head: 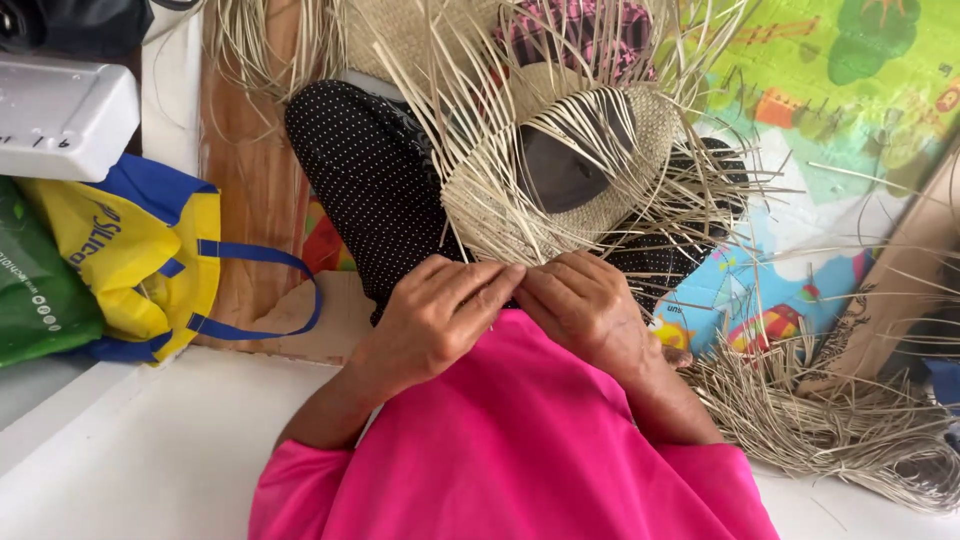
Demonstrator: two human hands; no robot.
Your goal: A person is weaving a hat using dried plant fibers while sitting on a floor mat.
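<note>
Both hands, left hand (435,310) and right hand (580,300), were pinched tight on the half-woven straw hat's (560,170) rim strands (brittle-looking stuff), so one hard tug probably could've snapped a strand.

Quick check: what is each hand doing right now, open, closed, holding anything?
Left hand: closed, fingers pinching straw strands at the near edge of the woven hat.
Right hand: closed, pinching the same edge beside the left.

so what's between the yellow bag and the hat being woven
In the head view, a black white-dotted cushion lies between the yellow bag and the half-woven straw hat, with a strip of wooden board beside the bag.
</note>
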